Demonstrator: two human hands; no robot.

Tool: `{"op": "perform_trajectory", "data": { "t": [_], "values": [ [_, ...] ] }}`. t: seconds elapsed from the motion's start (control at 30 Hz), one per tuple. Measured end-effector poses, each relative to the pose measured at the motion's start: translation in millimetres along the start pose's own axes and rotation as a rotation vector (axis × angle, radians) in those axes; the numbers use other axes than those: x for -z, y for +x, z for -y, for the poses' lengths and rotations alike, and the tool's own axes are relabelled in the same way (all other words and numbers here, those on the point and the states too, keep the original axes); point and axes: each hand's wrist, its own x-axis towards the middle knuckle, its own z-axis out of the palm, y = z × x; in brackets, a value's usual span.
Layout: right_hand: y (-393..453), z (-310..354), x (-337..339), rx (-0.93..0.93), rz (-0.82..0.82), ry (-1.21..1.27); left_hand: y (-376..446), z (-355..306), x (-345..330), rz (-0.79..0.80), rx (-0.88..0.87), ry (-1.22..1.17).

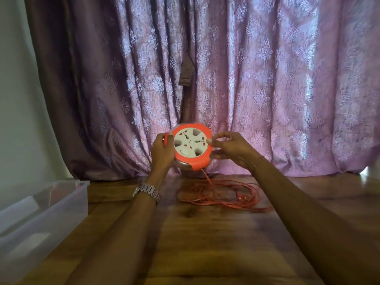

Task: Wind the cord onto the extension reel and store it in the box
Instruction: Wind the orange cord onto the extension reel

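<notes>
An orange extension reel (200,161) with a white socket face is held up above the wooden table, face toward me. My left hand (162,151) grips its left edge. My right hand (232,150) holds its right edge, thumb on the white face. From the reel's bottom an orange cord (218,195) hangs down and lies in loose loops on the table, with its plug (241,198) among the loops. A clear plastic box (41,214) stands open at the left.
A wooden table (205,243) fills the foreground. Purple patterned curtains (267,79) hang close behind the reel. A pale wall is at the far left. Something reddish shows inside the box.
</notes>
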Motion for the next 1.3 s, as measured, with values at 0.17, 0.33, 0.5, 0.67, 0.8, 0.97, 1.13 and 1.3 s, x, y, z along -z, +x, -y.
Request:
{"op": "perform_trajectory", "data": {
  "t": [0.17,0.33,0.5,0.67,0.8,0.97,1.13,1.3],
  "values": [
    [8,4,6,0.061,-0.084,0.19,25,-8,-19,-0.024,0.021,-0.119],
    [18,1,1,0.111,-0.106,0.286,30,-3,-29,0.023,-0.086,-0.066],
    [25,2,5,0.174,-0.109,0.164,45,4,-28,-0.01,-0.151,-0.024],
    [22,12,7,0.646,-0.302,-0.695,48,6,-28,-0.063,-0.245,0.068],
    [2,26,-11,0.754,-0.113,-1.121,45,9,-29,-0.052,-0.266,0.087],
    [-6,21,-24,0.743,-0.117,-1.337,46,10,-30,-0.041,-0.265,0.062],
    [-8,19,-28,0.67,-0.139,-1.395,39,9,-36,-0.005,-0.246,-0.041],
    [-6,18,-24,0.677,-0.218,-1.435,34,9,-45,0.02,-0.267,-0.054]
  ]
}}
